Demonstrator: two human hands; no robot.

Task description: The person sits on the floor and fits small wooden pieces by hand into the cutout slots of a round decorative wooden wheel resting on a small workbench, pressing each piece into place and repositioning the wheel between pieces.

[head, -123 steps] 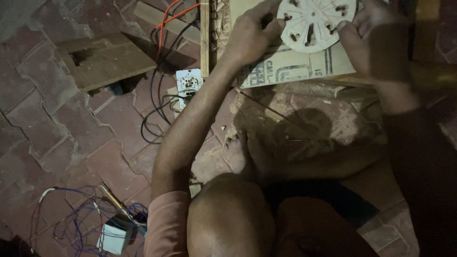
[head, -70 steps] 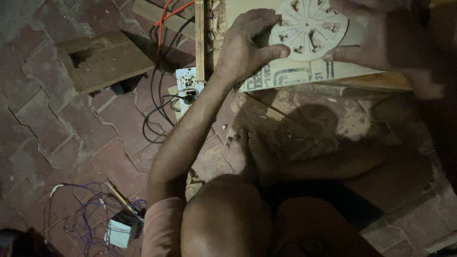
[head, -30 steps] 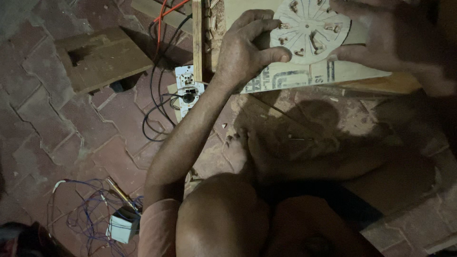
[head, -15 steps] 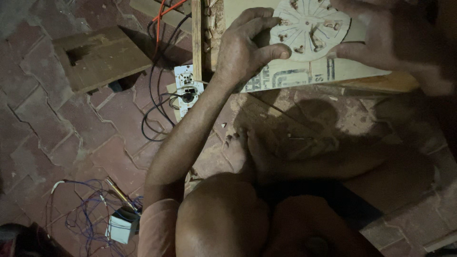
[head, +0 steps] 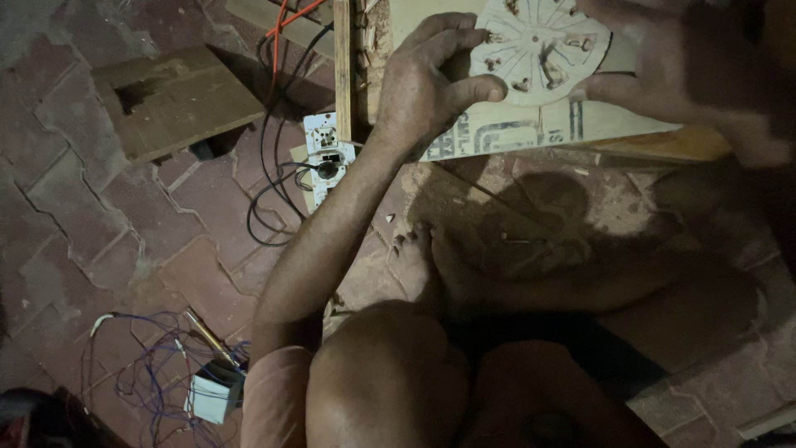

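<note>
A round, pale disc (head: pixel 539 50) with slots radiating from its centre lies flat, face up, on a printed cardboard sheet (head: pixel 531 129) near the top edge of the view. Being circular, it has no long axis; its spokes fan out evenly in every direction. The cardboard's long edge runs left to right and tapers to a point on the right, resting over a wooden board (head: pixel 663 145).

The left hand (head: pixel 423 83) grips the disc's left rim, fingers (head: pixel 452 33) curled over the top and the thumb pressed against the lower left edge, so the fingers are closed on the disc. The forearm stretches diagonally from the lower left up to the disc, elbow bent. The right hand (head: pixel 663 66) holds the disc's right rim, blurred, its fingers closed against the edge and the palm turned toward the left.

On the brick floor (head: pixel 99 216), an electrical socket strip (head: pixel 325 158) with a black cable (head: pixel 269 207) lies just left of the left wrist. A wooden block (head: pixel 178 99) sits farther left.
</note>
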